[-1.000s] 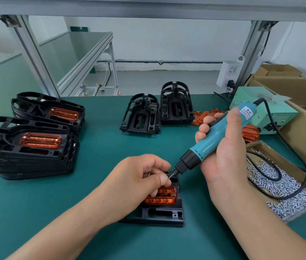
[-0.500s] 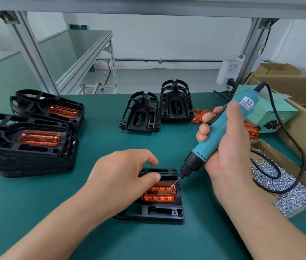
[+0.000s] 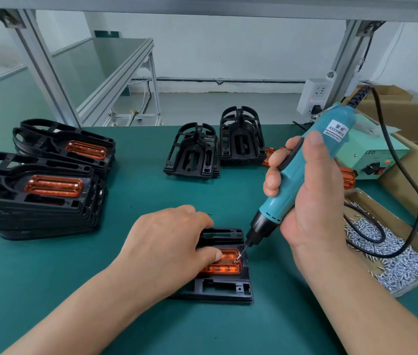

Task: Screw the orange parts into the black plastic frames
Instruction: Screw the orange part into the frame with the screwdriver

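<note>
1. Nearest on the green table (image 3: pixel 49 290), the black frame (image 3: pixel 224 288) lay flat, the orange part (image 3: pixel 224 265) seated in its middle.
2. The left hand (image 3: pixel 167 249) pressed down on the frame, fingers curled over its far left side and the thumb tip resting on the orange part's left end. A second earlier those fingers had been pinching up at the driver tip; now they had dropped to a steadying hold.
3. The right hand (image 3: pixel 308 201) was wrapped tight around the teal electric screwdriver (image 3: pixel 302 172), which had swung more upright.
4. The bit, with a screw (image 3: pixel 238 257) at its tip, had come down onto the orange part's far right corner. By my read, the screw was loaded and driving was just starting.
5. Right of that, a cardboard box of loose screws (image 3: pixel 392 257) sat within reach, the driver's cable looped over it.
6. Farther left, stacked finished frames (image 3: pixel 36 190) showed orange inserts; at the far middle, empty frames (image 3: pixel 192 152) waited, so plenty of work remained.
</note>
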Available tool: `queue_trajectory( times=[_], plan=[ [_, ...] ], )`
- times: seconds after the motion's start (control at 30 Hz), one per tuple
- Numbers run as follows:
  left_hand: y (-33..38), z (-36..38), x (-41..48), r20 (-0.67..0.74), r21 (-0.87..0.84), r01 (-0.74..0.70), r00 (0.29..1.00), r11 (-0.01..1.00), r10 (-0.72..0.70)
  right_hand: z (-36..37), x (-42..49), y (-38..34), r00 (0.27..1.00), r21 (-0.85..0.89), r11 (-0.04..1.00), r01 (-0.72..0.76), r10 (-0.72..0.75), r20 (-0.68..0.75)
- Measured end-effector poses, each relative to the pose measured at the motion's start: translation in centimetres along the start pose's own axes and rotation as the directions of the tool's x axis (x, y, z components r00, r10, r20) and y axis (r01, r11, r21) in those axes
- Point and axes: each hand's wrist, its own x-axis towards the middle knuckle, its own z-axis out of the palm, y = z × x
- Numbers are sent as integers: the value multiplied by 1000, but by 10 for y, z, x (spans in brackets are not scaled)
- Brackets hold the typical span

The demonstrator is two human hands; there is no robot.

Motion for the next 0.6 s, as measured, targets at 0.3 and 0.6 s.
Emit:
queue_trajectory(
  times=[0.3, 0.6],
  plan=[
    [-1, 3, 0, 12, -28, 11, 1000, 1000, -11, 6, -8, -4, 981, 6, 998, 70, -70, 182],
    [0, 3, 0, 38, -25, 32, 999, 999, -31, 15, -24, -6, 822, 42, 992, 122, -124, 556]
  ],
)
